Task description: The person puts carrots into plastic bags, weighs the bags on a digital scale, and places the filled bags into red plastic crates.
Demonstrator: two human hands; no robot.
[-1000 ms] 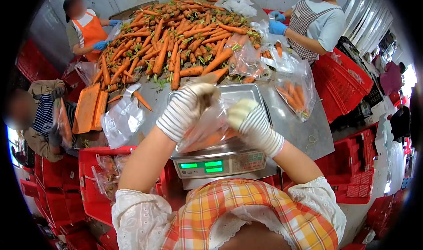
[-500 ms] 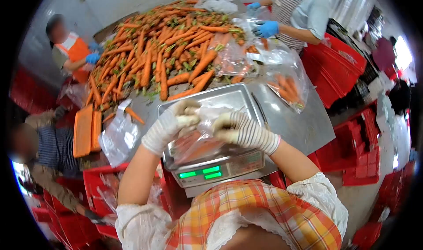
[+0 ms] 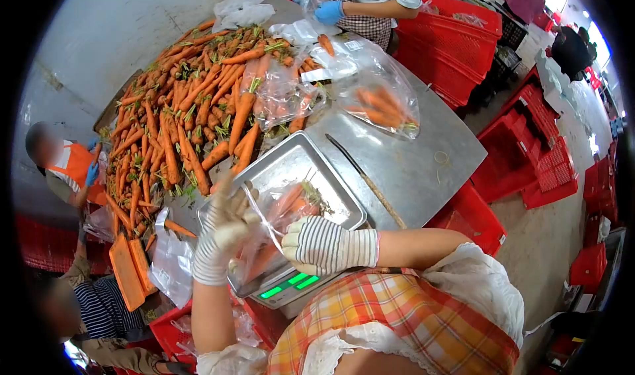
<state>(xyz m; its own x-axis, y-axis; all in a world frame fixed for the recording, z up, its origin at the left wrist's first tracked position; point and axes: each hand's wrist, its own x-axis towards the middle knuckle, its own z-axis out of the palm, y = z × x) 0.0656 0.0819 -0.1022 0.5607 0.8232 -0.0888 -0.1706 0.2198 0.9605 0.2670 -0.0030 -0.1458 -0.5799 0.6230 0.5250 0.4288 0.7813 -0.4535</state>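
A clear plastic bag of carrots [image 3: 289, 203] rests on the steel pan [image 3: 354, 214] of the weighing scale in front of me. My right hand [image 3: 319, 246], in a striped, cream-palmed glove, is closed at the bag's near side. A twisted white strip [image 3: 264, 219], apparently the bag's gathered neck, runs from the right fist to my left hand [image 3: 228, 226]. That gloved hand is at the bag's left, its fingers smeared by motion, so their grip is unclear. Green digits [image 3: 289, 286] glow on the scale's front, partly behind the bag.
Loose carrots [image 3: 178, 104] are heaped on the steel table [image 3: 423, 157]. A thin rod [image 3: 367, 180] lies right of the scale, beyond it another bag of carrots [image 3: 380, 107]. Flat bags [image 3: 172, 259] and an orange tray [image 3: 129, 269] lie left. Red crates [image 3: 450, 44] and co-workers surround the table.
My view has turned, so the scene sits further left. The hands have drawn apart, with the white strip stretched between them; the right fist is lower, toward my body.
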